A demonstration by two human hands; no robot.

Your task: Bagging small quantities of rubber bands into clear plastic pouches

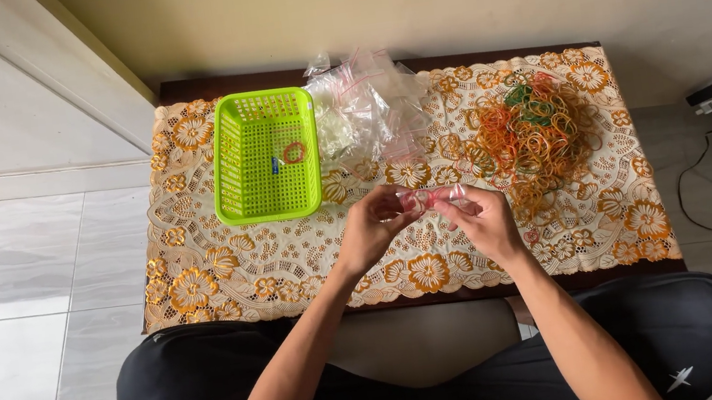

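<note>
Both hands meet above the table [197, 248]: the left hand [370, 226] and right hand [485, 221] each pinch one end of a small clear bag [434, 197]. Grips are clamped on the bag's edges. Keep it level and taut between basket [266, 155] and rubber-band pile [535, 132].

2 hands [427, 218] pinching small clear bag [435, 198], green basket [266, 155], rubber bands [535, 135]

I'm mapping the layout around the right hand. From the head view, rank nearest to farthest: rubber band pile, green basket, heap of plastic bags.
From the right hand:
1. Rubber band pile, just beyond, to its right.
2. Heap of plastic bags, beyond, to its left.
3. Green basket, far left.
</note>
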